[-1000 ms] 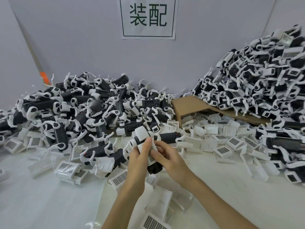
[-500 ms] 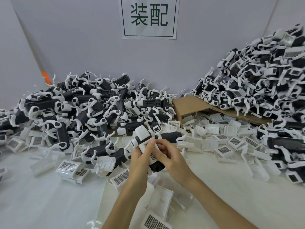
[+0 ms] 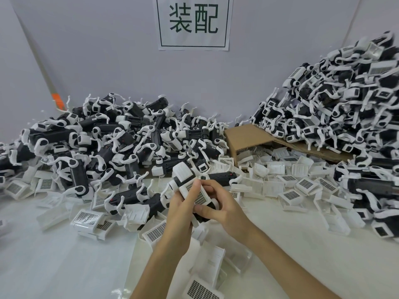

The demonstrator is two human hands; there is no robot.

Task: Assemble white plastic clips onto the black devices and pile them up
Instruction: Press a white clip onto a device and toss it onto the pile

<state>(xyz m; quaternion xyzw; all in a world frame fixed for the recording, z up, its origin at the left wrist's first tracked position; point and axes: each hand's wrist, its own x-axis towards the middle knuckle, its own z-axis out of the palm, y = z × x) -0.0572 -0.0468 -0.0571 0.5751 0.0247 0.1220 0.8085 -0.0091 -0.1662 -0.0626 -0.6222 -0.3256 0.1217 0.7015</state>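
**Head view: two hands hold one clip on one device, between two piles**

Head camera looks down at two bare hands that meet above the white bench (image 3: 54, 255), near the middle of the picture. Together they hold one black device (image 3: 183, 172) with a white head, tilted up toward the left. One white clip (image 3: 199, 196) with a gridded label sits against this device. The left hand (image 3: 179, 210) grasps the piece from the left side, and its thumb lies across the gridded face of the clip. The right hand (image 3: 226, 210) has its fingers (image 3: 210, 189) curled over the right edge of the clip and its thumb pressed just below. Both hands are therefore clenched on the same piece.

Two piles of black devices with white parts lie at the back, against the wall (image 3: 97, 50). The left pile (image 3: 108, 143) is low and wide. The right pile (image 3: 345, 104) is higher and climbs to the right edge. Each pile has too many devices to count.

One piece of brown cardboard (image 3: 246, 137) lies between the piles, with its right part under the right pile. Loose clips (image 3: 302, 184) are scattered on the bench in front of the cardboard and around the hands; they are dozens, and an exact count is not possible. One white sign (image 3: 193, 43) with two dark green characters hangs on the wall. One orange mark (image 3: 58, 102) shows at the left.
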